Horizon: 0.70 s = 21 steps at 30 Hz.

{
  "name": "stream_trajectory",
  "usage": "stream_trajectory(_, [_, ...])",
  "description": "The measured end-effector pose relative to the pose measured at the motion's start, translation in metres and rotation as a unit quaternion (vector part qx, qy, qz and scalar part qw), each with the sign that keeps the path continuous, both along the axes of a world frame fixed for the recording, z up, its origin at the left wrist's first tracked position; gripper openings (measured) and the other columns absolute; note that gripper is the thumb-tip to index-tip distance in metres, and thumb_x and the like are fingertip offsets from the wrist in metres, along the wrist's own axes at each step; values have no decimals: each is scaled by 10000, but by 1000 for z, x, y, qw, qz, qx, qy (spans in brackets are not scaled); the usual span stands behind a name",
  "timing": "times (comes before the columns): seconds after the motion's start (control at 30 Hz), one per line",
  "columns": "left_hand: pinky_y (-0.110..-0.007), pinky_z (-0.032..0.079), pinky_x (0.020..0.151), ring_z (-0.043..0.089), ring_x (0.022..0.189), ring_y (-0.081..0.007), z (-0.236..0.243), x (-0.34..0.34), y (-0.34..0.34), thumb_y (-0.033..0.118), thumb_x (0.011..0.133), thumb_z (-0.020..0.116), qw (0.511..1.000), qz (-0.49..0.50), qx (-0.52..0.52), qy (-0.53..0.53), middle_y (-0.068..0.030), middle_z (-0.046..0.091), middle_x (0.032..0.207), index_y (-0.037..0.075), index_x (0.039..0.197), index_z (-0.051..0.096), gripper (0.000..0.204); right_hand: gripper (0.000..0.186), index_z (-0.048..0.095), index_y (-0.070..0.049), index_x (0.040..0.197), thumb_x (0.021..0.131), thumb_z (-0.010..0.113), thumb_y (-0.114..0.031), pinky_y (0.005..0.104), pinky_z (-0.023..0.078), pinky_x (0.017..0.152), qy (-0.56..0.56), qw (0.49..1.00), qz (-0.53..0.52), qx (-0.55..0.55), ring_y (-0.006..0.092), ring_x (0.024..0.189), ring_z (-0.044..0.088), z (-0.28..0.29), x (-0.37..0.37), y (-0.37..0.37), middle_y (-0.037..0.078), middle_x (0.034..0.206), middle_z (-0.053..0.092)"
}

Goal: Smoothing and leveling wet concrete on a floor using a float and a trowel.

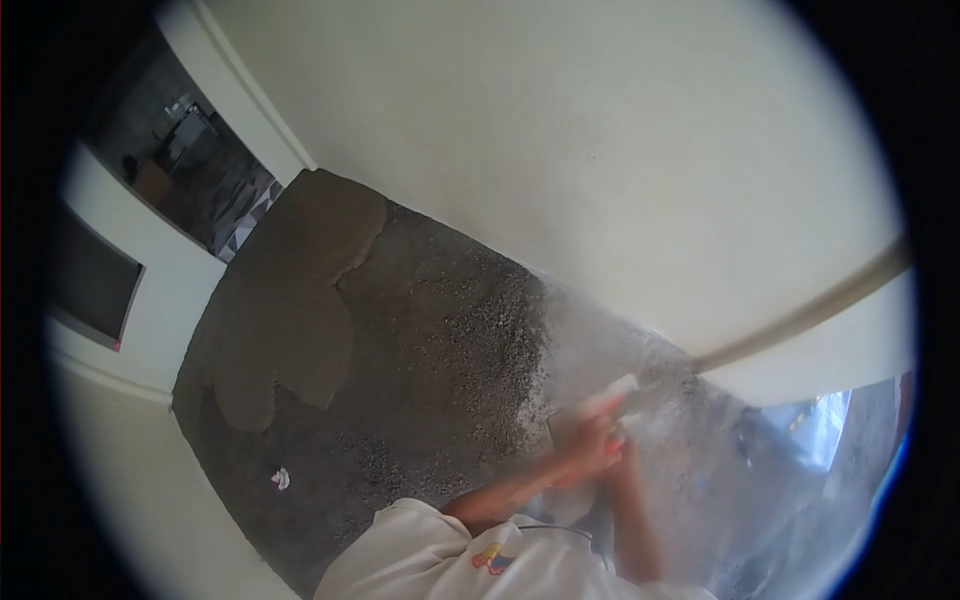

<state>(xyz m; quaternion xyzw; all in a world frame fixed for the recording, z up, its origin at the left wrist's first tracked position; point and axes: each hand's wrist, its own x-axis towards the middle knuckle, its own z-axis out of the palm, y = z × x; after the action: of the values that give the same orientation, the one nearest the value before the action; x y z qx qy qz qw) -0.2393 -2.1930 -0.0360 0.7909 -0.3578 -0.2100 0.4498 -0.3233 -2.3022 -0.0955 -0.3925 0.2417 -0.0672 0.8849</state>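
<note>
My left hand (592, 440) and my right hand (617, 462) are close together in front of my body, right of the middle. Both look closed around one pale, blurred thing (624, 386) with a greyish part reaching out beyond the fingers. Motion and haze hide its kind. A light grey powder (578, 335) covers the floor around and beyond my hands, and dust hangs in the air. Left of it lies dark, rough, gravelly mortar (465, 345). Smoother wet-looking mortar (290, 340) spreads farther left.
A pale wall (580, 160) runs along the far side. A doorway (190, 150) opens at the far left. A small crumpled scrap (281, 478) lies on the floor at left. At right, a wall edge (820, 305) stands beside a bright bluish-white sheet (822, 430).
</note>
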Motion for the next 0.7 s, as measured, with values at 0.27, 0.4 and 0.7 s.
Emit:
stream_trajectory(0.27, [-380, 480, 557, 620, 609, -362, 49, -7, 10, 460, 819, 713, 894, 239, 17, 380, -138, 606, 626, 3, 856, 586, 476, 256, 594, -111, 1053, 1012, 383, -249, 486, 514, 789, 121, 981, 43, 148, 238, 763, 596, -165, 43, -92, 73, 791, 593])
stream_trajectory(0.4, [-389, 483, 559, 654, 628, -306, 45, -39, 21, 435, 884, 640, 859, 439, 78, 251, -158, 636, 704, 7, 936, 570, 437, 296, 588, -102, 1098, 1028, 349, -264, 401, 519, 718, 23, 957, 154, -245, 172, 633, 516, -177, 57, -108, 40, 681, 503])
stream_trajectory(0.7, [-488, 465, 606, 621, 725, -437, 13, -170, 1, 442, 950, 502, 785, 522, 172, 285, -237, 628, 777, 40, 1080, 472, 423, 254, 601, -45, 1147, 944, 523, -176, 412, 559, 832, -41, 978, 204, 11, 258, 978, 645, -74, 92, -93, 116, 1088, 653])
